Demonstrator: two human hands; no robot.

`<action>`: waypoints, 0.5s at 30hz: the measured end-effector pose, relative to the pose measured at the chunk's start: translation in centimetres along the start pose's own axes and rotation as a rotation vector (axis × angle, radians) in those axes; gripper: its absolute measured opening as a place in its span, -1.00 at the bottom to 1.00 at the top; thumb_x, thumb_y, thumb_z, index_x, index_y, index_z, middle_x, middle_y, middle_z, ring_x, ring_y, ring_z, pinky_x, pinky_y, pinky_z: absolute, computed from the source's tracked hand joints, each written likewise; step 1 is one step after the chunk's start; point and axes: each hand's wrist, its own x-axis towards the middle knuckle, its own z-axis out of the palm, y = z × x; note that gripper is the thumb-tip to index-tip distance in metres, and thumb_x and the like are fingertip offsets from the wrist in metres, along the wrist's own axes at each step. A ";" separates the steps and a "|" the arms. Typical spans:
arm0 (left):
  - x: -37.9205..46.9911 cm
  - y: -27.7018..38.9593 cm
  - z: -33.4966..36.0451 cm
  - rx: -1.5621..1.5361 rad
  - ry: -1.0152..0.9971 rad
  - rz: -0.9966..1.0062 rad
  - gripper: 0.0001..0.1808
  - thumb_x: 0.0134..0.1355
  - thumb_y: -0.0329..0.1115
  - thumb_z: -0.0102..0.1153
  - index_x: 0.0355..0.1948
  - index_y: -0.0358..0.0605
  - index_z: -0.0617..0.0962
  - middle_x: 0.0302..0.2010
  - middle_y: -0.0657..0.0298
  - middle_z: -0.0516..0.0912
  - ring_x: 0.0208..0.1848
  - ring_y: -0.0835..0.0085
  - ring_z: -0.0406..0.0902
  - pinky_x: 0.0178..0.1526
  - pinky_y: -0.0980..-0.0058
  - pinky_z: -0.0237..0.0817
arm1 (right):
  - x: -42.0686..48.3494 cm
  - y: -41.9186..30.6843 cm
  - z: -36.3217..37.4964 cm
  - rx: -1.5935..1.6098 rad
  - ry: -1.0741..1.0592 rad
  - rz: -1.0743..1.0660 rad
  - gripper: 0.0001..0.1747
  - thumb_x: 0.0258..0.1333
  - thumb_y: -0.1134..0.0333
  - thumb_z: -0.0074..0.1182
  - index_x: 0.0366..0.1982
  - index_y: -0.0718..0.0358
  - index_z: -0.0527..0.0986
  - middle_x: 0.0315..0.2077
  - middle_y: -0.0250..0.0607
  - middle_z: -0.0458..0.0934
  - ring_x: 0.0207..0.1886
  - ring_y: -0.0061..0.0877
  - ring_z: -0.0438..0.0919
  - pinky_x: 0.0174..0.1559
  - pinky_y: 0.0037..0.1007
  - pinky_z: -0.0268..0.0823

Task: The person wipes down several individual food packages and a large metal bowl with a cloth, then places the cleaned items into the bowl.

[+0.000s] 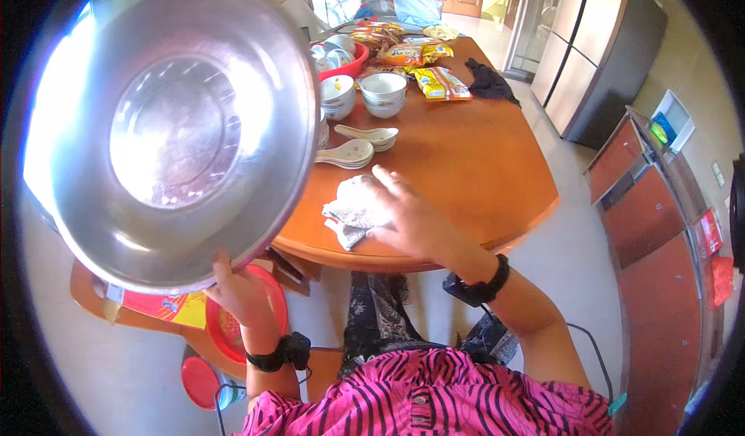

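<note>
My left hand grips the rim of a large round stainless steel basin, which it holds up on its side with the hollow facing me. My right hand lies over a crumpled light cloth near the front edge of the wooden table; the fingers are partly spread, and whether they grip the cloth is unclear. Just beyond the cloth rest stacked ceramic soup spoons, with a second stack behind. Farther back stand stacked white bowls.
A red basin holds more bowls. Yellow and orange food packets and a black cloth lie towards the table's far end. At lower left, a red round tray or basin is on a wooden chair. Cabinets line the right.
</note>
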 end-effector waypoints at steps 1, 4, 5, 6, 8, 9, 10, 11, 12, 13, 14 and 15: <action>-0.5 -0.6 0.1 -0.011 0.001 -0.013 -0.63 0.20 -0.49 0.13 0.04 -0.35 0.44 0.00 0.14 0.52 -0.03 0.40 0.45 0.00 0.43 0.31 | -0.4 0.0 -1.3 -0.015 -0.003 0.006 -0.11 0.04 0.09 0.25 0.36 0.13 0.16 0.35 0.09 0.09 0.37 0.01 0.14 0.36 -0.10 0.06; -3.2 -1.6 1.7 0.095 -0.303 -0.097 -0.75 0.19 -0.52 0.14 -0.09 -0.33 0.52 -0.11 0.22 0.56 -0.13 0.46 0.47 -0.07 0.47 0.31 | -2.6 -0.7 -5.4 0.575 0.079 0.190 -0.12 0.13 0.06 0.22 0.35 0.28 0.13 0.33 -0.03 0.15 0.31 -0.24 0.27 0.26 -0.23 0.21; -4.4 -2.1 2.5 0.082 -0.314 -0.110 -0.75 0.19 -0.52 0.14 -0.09 -0.33 0.52 -0.11 0.22 0.56 -0.13 0.46 0.47 -0.07 0.47 0.31 | -3.6 0.1 -5.6 0.560 0.089 0.201 -0.12 0.13 0.06 0.22 0.35 0.28 0.13 0.33 -0.03 0.15 0.31 -0.24 0.27 0.26 -0.23 0.21; -5.8 -2.8 3.4 0.071 -0.397 -0.245 -0.67 0.18 -0.54 0.15 -0.01 -0.31 0.47 -0.09 0.21 0.54 -0.07 0.41 0.45 0.00 0.42 0.30 | -4.9 1.4 -6.0 0.744 0.138 0.227 -0.15 0.13 0.06 0.22 0.32 0.29 0.15 0.27 -0.06 0.23 0.20 -0.31 0.37 0.16 -0.25 0.30; -7.1 -5.5 3.4 0.112 -0.667 -0.340 -0.57 0.17 -0.56 0.18 0.07 -0.28 0.41 -0.07 0.20 0.52 -0.03 0.38 0.44 0.07 0.40 0.28 | -6.9 2.2 -6.5 0.962 0.258 0.232 -0.36 0.19 0.16 0.16 0.21 0.29 0.26 0.00 -0.20 0.46 -0.16 -0.48 0.55 -0.16 -0.34 0.48; -8.9 -4.8 5.2 0.079 -0.744 -0.369 -0.55 0.18 -0.54 0.19 0.10 -0.29 0.39 -0.07 0.21 0.52 -0.04 0.40 0.44 0.06 0.42 0.29 | -8.4 3.2 -6.4 0.950 0.280 0.245 -0.36 0.19 0.16 0.16 0.21 0.29 0.26 0.00 -0.20 0.46 -0.16 -0.48 0.55 -0.16 -0.34 0.48; -10.5 -3.9 6.9 0.048 -0.819 -0.396 -0.53 0.19 -0.53 0.20 0.12 -0.30 0.37 -0.06 0.22 0.52 -0.06 0.42 0.45 0.05 0.44 0.29 | -9.9 4.4 -6.1 1.016 0.446 0.410 -0.46 0.21 0.24 0.14 0.15 0.32 0.33 -0.03 -0.21 0.50 -0.12 -0.51 0.54 -0.10 -0.37 0.44; -11.2 -5.2 7.4 0.137 -0.982 -0.372 -0.54 0.20 -0.47 0.20 0.11 -0.32 0.38 -0.04 0.18 0.53 -0.03 0.40 0.45 0.09 0.41 0.28 | -11.5 5.6 -6.2 1.079 0.616 0.573 -0.55 0.22 0.32 0.12 0.10 0.35 0.40 -0.07 -0.22 0.55 -0.08 -0.53 0.53 -0.04 -0.40 0.41; -11.6 -6.5 7.6 0.230 -1.138 -0.326 -0.53 0.22 -0.41 0.20 0.11 -0.34 0.39 -0.02 0.13 0.55 0.01 0.39 0.46 0.12 0.38 0.27 | -12.4 5.8 -6.7 1.142 0.750 0.579 -0.65 0.22 0.36 0.09 0.00 0.37 0.45 -0.15 -0.23 0.58 -0.13 -0.54 0.54 -0.08 -0.42 0.42; -12.4 -4.9 9.5 0.202 -1.362 -0.486 -0.53 0.22 -0.33 0.23 0.09 -0.35 0.43 -0.01 0.08 0.57 0.05 0.35 0.46 0.17 0.32 0.26 | -13.8 6.3 -7.6 1.195 0.896 0.585 -0.74 0.21 0.41 0.07 -0.10 0.40 0.50 -0.23 -0.24 0.60 -0.18 -0.56 0.55 -0.12 -0.44 0.43; -13.0 -5.2 10.2 0.218 -1.521 -0.389 -0.41 0.21 -0.25 0.25 0.17 -0.33 0.35 0.05 0.04 0.54 0.11 0.29 0.45 0.21 0.28 0.23 | -15.6 7.9 -8.2 1.213 1.053 0.615 -0.79 0.15 0.46 0.08 -0.16 0.38 0.51 -0.25 -0.22 0.60 -0.22 -0.52 0.57 -0.14 -0.44 0.44; -13.2 -5.5 10.8 0.240 -1.668 -0.280 -0.28 0.21 -0.16 0.27 0.25 -0.32 0.26 0.11 0.00 0.50 0.17 0.23 0.43 0.25 0.24 0.20 | -17.0 8.4 -9.6 1.189 1.099 0.606 -0.77 0.10 0.49 0.09 -0.16 0.38 0.52 -0.25 -0.22 0.61 -0.24 -0.48 0.59 -0.16 -0.43 0.45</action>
